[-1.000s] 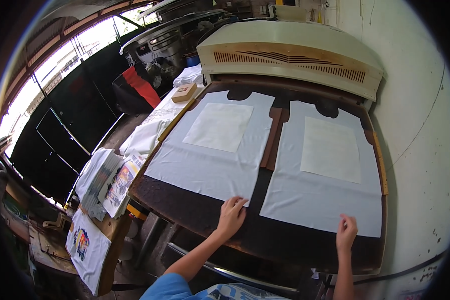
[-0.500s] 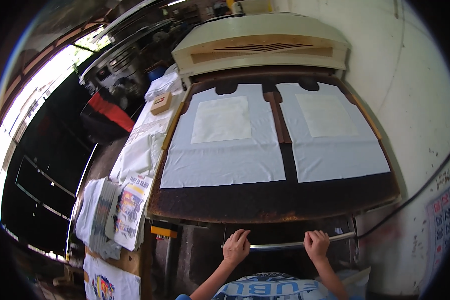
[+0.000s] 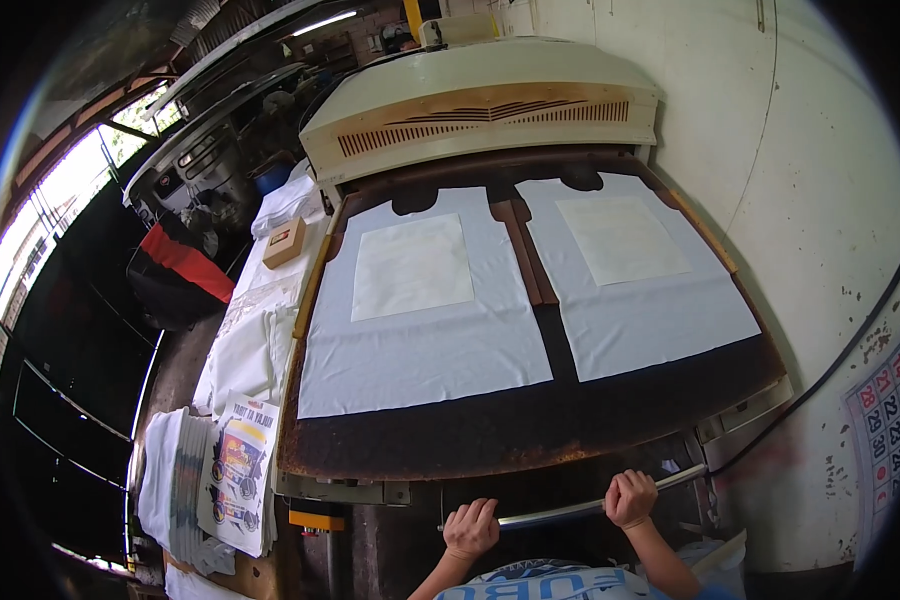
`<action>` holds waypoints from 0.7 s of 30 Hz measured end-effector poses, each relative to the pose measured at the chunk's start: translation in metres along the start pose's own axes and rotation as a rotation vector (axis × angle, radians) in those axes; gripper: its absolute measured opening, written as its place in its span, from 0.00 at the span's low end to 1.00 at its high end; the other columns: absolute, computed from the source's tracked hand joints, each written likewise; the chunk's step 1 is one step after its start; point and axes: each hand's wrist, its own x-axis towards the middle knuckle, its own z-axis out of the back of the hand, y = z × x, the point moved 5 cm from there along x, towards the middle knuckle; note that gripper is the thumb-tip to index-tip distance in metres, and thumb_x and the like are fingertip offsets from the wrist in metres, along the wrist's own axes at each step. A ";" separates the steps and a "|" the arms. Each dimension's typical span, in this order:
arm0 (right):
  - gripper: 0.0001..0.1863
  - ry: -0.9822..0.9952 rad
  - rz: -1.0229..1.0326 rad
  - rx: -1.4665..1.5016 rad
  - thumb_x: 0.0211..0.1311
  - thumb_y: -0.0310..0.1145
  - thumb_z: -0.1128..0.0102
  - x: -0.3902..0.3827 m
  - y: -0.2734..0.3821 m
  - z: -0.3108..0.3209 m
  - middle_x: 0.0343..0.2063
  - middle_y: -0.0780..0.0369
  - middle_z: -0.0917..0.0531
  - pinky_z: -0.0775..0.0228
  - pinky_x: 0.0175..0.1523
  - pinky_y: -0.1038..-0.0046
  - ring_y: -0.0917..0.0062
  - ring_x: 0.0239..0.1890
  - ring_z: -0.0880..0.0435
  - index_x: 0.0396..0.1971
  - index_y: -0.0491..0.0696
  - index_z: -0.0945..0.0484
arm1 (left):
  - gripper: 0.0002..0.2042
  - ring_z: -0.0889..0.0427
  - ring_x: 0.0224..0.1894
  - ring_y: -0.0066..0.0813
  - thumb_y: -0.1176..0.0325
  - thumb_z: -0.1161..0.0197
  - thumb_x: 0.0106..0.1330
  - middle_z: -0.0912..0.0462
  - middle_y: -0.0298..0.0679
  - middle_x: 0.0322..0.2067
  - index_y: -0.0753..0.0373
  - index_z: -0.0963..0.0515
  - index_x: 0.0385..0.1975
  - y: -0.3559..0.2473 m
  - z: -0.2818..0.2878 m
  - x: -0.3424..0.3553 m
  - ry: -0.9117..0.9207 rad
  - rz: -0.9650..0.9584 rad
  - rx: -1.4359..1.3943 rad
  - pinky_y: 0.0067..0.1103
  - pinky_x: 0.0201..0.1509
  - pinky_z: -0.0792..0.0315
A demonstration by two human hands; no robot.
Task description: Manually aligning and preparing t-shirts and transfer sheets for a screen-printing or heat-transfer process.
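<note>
My left hand (image 3: 470,528) and my right hand (image 3: 630,499) are closed on a shiny metal bar (image 3: 550,514) below the front edge of a dark, rust-marked press platen (image 3: 440,440). Two white garments lie flat side by side on the platen: the left garment (image 3: 410,355) and the right garment (image 3: 650,325). Each carries a white sheet, one on the left (image 3: 411,265) and one on the right (image 3: 623,238). A brown strip (image 3: 525,250) lies between the garments.
The press's cream vented hood (image 3: 480,85) stands behind. On the left are a table with white cloths (image 3: 245,360), a small cardboard box (image 3: 284,243), stacked printed garments (image 3: 235,470) and a red-and-black cover (image 3: 180,270). A wall (image 3: 780,180) with a cable and calendar stands right.
My hands have dropped from the garments' lower edges to the metal bar and closed on it. The view has shifted, with the platen's front edge now higher in the picture.
</note>
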 end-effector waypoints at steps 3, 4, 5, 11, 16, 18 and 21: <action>0.06 -0.014 0.000 0.013 0.39 0.30 0.49 0.009 -0.002 -0.009 0.14 0.62 0.32 0.43 0.22 0.69 0.68 0.17 0.32 0.10 0.48 0.34 | 0.12 0.28 0.23 0.21 0.70 0.45 0.42 0.24 0.27 0.27 0.55 0.24 0.30 0.007 -0.005 0.012 -0.023 0.000 0.003 0.18 0.25 0.37; 0.06 -0.030 -0.003 0.011 0.39 0.29 0.50 0.013 -0.003 -0.013 0.14 0.62 0.32 0.43 0.23 0.69 0.67 0.17 0.32 0.10 0.48 0.34 | 0.12 0.28 0.23 0.21 0.70 0.45 0.42 0.24 0.27 0.26 0.55 0.24 0.29 0.009 -0.007 0.017 -0.033 -0.010 0.002 0.18 0.25 0.37; 0.06 -0.044 -0.002 0.012 0.39 0.29 0.50 0.018 -0.004 -0.017 0.14 0.61 0.32 0.43 0.23 0.69 0.67 0.18 0.32 0.11 0.48 0.34 | 0.11 0.28 0.23 0.21 0.70 0.45 0.42 0.24 0.27 0.26 0.55 0.24 0.29 0.012 -0.010 0.021 -0.032 -0.017 0.002 0.18 0.25 0.37; 0.06 -0.050 0.010 -0.004 0.41 0.29 0.51 0.063 -0.016 -0.053 0.15 0.61 0.33 0.44 0.23 0.67 0.66 0.18 0.32 0.12 0.47 0.35 | 0.09 0.26 0.23 0.25 0.72 0.46 0.43 0.25 0.31 0.23 0.58 0.25 0.26 0.038 -0.034 0.068 -0.089 -0.007 -0.039 0.20 0.25 0.35; 0.06 -0.070 0.048 -0.011 0.44 0.29 0.53 0.107 -0.029 -0.084 0.15 0.60 0.32 0.43 0.24 0.67 0.66 0.20 0.31 0.13 0.47 0.35 | 0.08 0.28 0.22 0.26 0.72 0.45 0.42 0.27 0.31 0.21 0.59 0.25 0.25 0.063 -0.055 0.110 -0.165 -0.006 -0.013 0.20 0.25 0.35; 0.06 -0.086 0.080 0.005 0.45 0.29 0.53 0.126 -0.034 -0.097 0.15 0.60 0.32 0.43 0.25 0.67 0.65 0.20 0.31 0.13 0.47 0.34 | 0.09 0.27 0.24 0.27 0.72 0.44 0.43 0.27 0.32 0.22 0.59 0.26 0.26 0.072 -0.064 0.132 -0.159 0.004 -0.010 0.21 0.27 0.34; 0.06 -0.050 0.060 -0.020 0.48 0.29 0.53 0.139 -0.039 -0.117 0.17 0.59 0.29 0.39 0.27 0.65 0.64 0.23 0.28 0.15 0.48 0.32 | 0.10 0.26 0.33 0.32 0.72 0.44 0.48 0.26 0.37 0.30 0.61 0.27 0.31 0.086 -0.068 0.150 -0.098 0.081 -0.111 0.26 0.36 0.32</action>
